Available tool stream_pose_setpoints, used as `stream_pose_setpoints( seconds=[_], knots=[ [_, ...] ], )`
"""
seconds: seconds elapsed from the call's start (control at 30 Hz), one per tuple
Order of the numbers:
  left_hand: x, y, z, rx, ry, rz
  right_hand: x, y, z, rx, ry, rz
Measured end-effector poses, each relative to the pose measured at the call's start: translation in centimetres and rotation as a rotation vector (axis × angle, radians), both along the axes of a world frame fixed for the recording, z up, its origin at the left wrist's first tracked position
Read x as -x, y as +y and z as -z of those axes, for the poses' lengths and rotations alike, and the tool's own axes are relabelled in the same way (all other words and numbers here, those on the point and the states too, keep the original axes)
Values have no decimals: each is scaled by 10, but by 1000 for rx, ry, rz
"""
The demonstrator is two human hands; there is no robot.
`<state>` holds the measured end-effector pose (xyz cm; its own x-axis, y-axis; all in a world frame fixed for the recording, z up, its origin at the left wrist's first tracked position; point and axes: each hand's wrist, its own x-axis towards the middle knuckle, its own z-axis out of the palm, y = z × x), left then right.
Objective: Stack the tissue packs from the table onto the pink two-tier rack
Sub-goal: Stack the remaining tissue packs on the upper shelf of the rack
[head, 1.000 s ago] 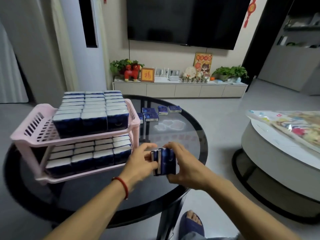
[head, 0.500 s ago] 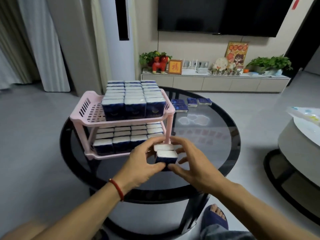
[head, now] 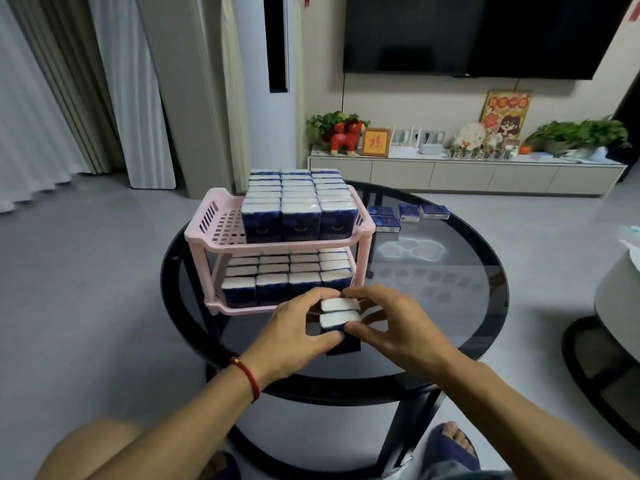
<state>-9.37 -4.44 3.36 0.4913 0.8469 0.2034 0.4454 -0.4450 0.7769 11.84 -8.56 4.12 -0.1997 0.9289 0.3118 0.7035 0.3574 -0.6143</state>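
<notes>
The pink two-tier rack stands on the round black glass table, left of centre. Both tiers hold rows of blue-and-white tissue packs, with bare space on the upper tier's left side. Two tissue packs stand upright side by side on the glass just in front of the rack's lower right corner. My left hand and my right hand grip these two packs from either side. Several loose packs lie on the table behind the rack to the right.
A second round white table stands at the right edge. A low TV cabinet with plants and ornaments runs along the far wall. My knee and slippered foot show below the table's near edge.
The view swung so the rack sits more central. The two packs turned from lying on their side in my hands to standing upright, and moved closer to the rack's lower tier.
</notes>
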Motion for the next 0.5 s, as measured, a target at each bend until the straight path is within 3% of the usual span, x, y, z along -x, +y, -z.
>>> stream_pose_setpoints(
  seconds=[0.17, 0.3, 0.5],
  knots=[
    [34, -11, -27, -87, 10, -28, 21, -4, -12, -86, 159, -43],
    [77, -9, -70, -132, -39, -85, 29, 1, -21, -197, 310, 115],
    [126, 22, -144, -203, -113, -202, 30, 15, -21, -245, 380, 256]
  ],
)
